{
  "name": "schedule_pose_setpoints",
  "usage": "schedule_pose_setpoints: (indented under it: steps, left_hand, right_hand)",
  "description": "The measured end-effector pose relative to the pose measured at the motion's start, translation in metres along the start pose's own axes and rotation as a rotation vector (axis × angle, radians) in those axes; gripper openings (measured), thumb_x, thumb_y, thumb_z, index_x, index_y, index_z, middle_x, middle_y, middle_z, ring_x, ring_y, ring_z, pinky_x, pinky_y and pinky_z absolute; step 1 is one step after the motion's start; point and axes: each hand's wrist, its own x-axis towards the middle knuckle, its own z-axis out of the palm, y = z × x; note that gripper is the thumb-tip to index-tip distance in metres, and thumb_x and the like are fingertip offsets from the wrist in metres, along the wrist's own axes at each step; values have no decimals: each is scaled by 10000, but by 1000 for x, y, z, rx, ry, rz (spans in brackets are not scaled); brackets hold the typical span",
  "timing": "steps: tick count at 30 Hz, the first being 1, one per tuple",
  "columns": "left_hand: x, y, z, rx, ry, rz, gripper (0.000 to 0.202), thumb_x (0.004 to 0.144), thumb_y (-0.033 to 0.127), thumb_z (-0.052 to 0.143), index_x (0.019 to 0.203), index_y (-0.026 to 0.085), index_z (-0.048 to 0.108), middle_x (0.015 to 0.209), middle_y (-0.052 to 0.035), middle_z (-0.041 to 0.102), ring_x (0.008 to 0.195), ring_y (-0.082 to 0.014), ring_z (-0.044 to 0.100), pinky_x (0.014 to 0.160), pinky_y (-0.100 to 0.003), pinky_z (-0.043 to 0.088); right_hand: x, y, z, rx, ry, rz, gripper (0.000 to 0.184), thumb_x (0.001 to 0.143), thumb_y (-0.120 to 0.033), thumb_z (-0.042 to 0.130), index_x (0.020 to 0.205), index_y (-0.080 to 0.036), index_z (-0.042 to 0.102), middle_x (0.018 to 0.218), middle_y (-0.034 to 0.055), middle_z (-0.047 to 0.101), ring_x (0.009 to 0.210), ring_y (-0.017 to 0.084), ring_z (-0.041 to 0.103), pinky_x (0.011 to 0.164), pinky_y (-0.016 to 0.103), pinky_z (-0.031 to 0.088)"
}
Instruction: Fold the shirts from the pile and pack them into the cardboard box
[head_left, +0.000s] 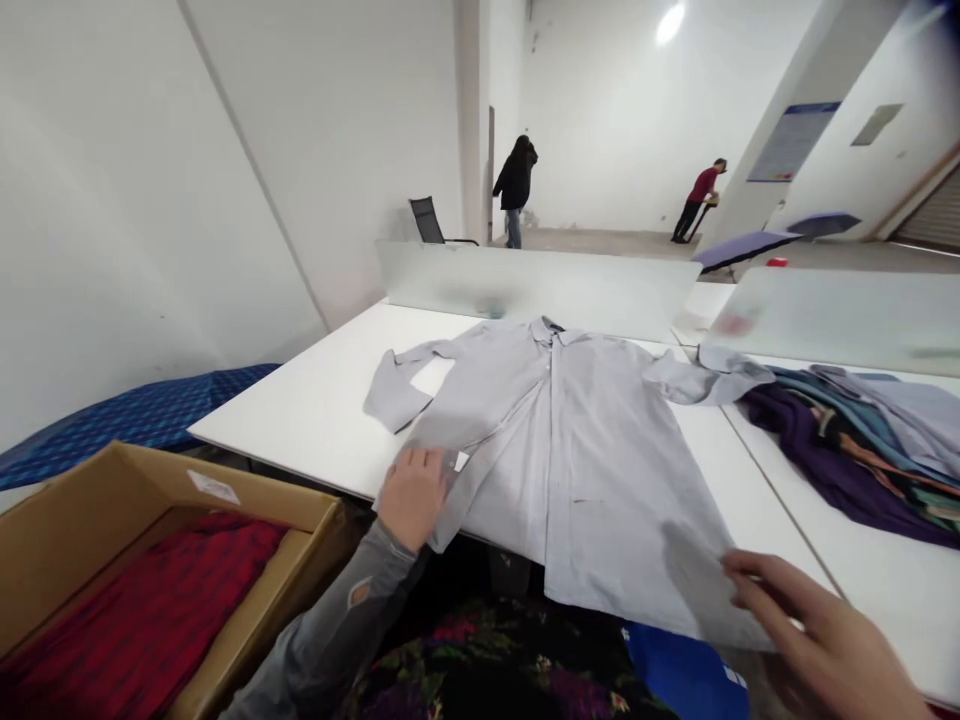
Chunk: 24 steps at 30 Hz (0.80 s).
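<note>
A pale grey button-up shirt (570,440) lies spread face up on the white table (315,400), collar away from me, hem hanging over the near edge. My left hand (412,492) rests flat on the shirt's left side near the hem, fingers stretched out. My right hand (817,640) is at the shirt's lower right corner, with the fingertips touching the fabric edge and the fingers slightly apart.
An open cardboard box (225,560) holding red cloth stands at the lower left. A pile of dark and coloured clothes (862,450) lies on the table at right. Frosted dividers (540,285) run along the table's far edge. Two people stand far back in the room.
</note>
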Motion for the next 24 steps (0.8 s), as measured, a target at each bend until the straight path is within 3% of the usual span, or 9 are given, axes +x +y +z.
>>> schedule_pose_setpoints:
  steps: [2,5,9,12,14,16,21,24]
  left_hand:
    - [6,-18,5,94,-78,-45,243,920,270,491,1088,124,588,1077,-131,599,1061,-304,528,840,-419,451]
    - [13,-28,10,98,-147,12,165,927,215,444,961,150,591,1013,-104,611,1023,-278,552,823,-396,448]
    - [12,-25,6,-16,-42,12,164,925,157,382,891,167,542,936,-93,605,931,-246,580,776,-359,439]
    - [4,-16,-4,-371,94,-31,152,948,207,358,862,187,481,780,-33,561,741,-185,570,704,-303,438]
    - [-2,-7,-9,-648,169,-35,157,965,286,363,883,202,467,724,9,518,663,-152,533,656,-267,433]
    - [-7,5,-10,-832,163,1,176,966,341,382,900,208,476,716,22,505,648,-138,516,641,-249,431]
    - [-13,31,-3,-1048,-53,157,128,930,297,467,988,196,519,843,-13,587,755,-137,557,715,-245,455]
    - [-15,37,2,-1073,-198,328,155,879,200,512,1028,192,552,900,-27,614,829,-141,569,779,-244,458]
  right_hand:
    - [23,-35,11,216,-207,6,321,844,-533,523,971,-269,655,875,65,705,741,224,670,671,335,549]
    - [64,-79,36,455,-411,-33,292,849,-489,556,876,-206,621,701,28,645,655,170,623,645,294,519]
    - [113,-108,73,778,-643,133,253,785,-386,672,856,-160,582,687,16,627,615,131,617,577,245,510]
    - [142,-121,97,935,-733,307,227,789,-297,699,908,-150,573,796,41,654,663,126,657,595,225,540]
    - [161,-131,112,1007,-724,374,224,824,-287,678,953,-151,554,812,47,645,660,133,670,589,232,556]
    - [183,-142,125,1051,-683,412,242,859,-312,645,1009,-162,528,798,39,627,641,149,678,584,263,573]
    - [249,-161,157,1035,-496,441,285,915,-365,559,1125,-192,473,754,-12,566,552,118,639,595,304,590]
    - [288,-162,174,940,-335,472,449,887,-331,599,1270,-224,391,801,-19,579,515,82,591,577,279,578]
